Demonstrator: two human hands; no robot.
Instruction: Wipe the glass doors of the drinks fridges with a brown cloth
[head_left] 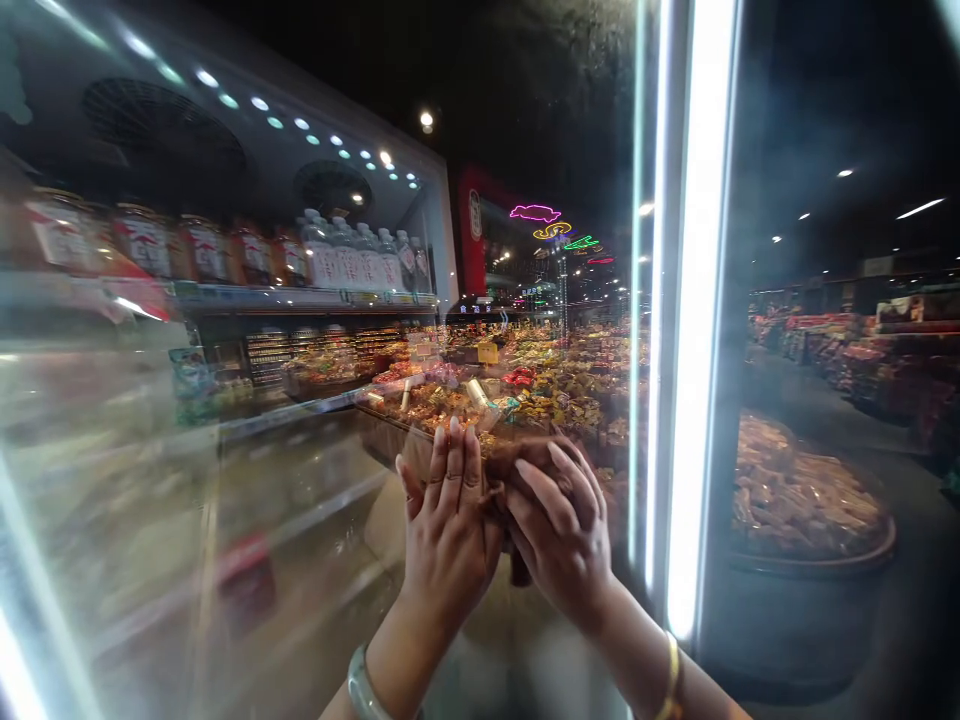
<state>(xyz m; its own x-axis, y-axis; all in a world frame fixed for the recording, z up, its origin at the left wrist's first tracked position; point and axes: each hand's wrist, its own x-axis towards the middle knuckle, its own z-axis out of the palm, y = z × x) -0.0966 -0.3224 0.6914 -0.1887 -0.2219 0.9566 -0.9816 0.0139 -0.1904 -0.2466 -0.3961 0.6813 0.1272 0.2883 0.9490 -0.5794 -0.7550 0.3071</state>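
The crumpled brown cloth-like wad [534,462] is sitting just below the centre of the view, against the clear glass door of a chilled cabinet [300,560], sandwiched between both hands. The blur is making it hard to tell what it is made of.

At the wad's 8 o'clock, the left hand [450,520] is standing flat and upright. Its fingers are straight, closed together and pointing to 12 o'clock, and its edge is touching the wad rather than gripping it. At 5 o'clock, the right hand [564,530] is lying over the wad with its fingers stretched out and slanting toward 10 o'clock. It is covering and pressing the wad, not clenching it. A pale green bangle [361,690] is circling the left wrist and a thin gold bangle [671,682] the right.

Judging by this, the hands are pressing or bunching the wad on the glass. Moving it onward would call for a firmer hold with one hand, since neither is closing round it.

Further out, a bright white vertical light strip [694,350] is glowing at 3 o'clock. At 10 o'clock a shelf is carrying clear water bottles with white labels [352,255] and amber jars with red-and-white labels [142,240]. At 12 o'clock heaped colourful wrapped sweets [525,390] are showing, with pink and yellow neon signs [540,215] above. A round tub of tan snacks [810,500] is standing at 3 o'clock beyond the strip.
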